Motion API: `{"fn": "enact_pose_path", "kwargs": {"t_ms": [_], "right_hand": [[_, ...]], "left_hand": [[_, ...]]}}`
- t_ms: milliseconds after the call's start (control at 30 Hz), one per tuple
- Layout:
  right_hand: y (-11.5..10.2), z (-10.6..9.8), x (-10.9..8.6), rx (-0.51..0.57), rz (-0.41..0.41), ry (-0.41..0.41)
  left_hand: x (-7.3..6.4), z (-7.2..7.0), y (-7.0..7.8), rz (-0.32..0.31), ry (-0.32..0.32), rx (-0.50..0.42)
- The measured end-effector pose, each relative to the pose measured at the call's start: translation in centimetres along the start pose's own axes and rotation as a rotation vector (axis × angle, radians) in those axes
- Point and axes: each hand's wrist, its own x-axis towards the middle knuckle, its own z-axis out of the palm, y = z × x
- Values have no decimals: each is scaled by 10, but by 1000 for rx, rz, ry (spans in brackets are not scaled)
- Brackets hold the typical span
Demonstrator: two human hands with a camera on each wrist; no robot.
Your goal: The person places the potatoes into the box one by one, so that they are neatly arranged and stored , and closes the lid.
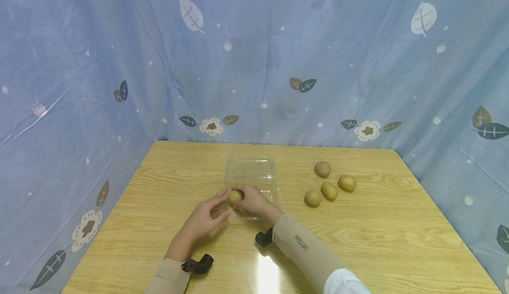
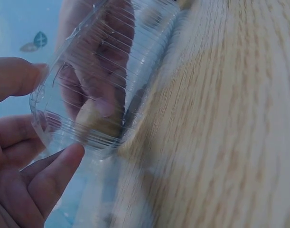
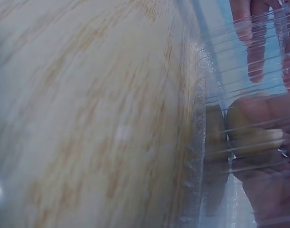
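Note:
Inside a clear plastic clamshell box (image 1: 242,217), my right hand (image 1: 251,199) grips a yellowish potato (image 1: 235,197) at the left end. Through the ribbed wall in the left wrist view, the fingers and thumb show around the potato (image 2: 98,118), which sits low near the box floor. My left hand (image 1: 205,217) is at the box's left side with its fingers spread; in the left wrist view its fingertips (image 2: 40,71) are right at the box rim. The box's lid (image 1: 251,167) lies folded back, away from me.
Several more potatoes (image 1: 329,190) lie loose on the wooden table (image 1: 381,241), right of the box. A blue patterned curtain (image 1: 254,64) hangs behind the table and at both sides. Each wrist wears a black camera mount (image 1: 197,264).

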Motion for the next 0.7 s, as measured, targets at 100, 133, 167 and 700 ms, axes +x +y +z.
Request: {"fn": "enact_pose_path", "kwargs": {"t_ms": [100, 133, 167, 700], "right_hand": [[0, 0, 0, -12, -9, -2], [0, 0, 0, -14, -9, -2], [-1, -1, 0, -21, -10, -1], [-5, -6, -5, 85, 23, 45]], "left_hand": [[0, 0, 0, 4, 0, 1], [0, 0, 0, 4, -1, -1], [0, 0, 0, 7, -1, -1], [0, 0, -1, 11, -4, -3]]}}
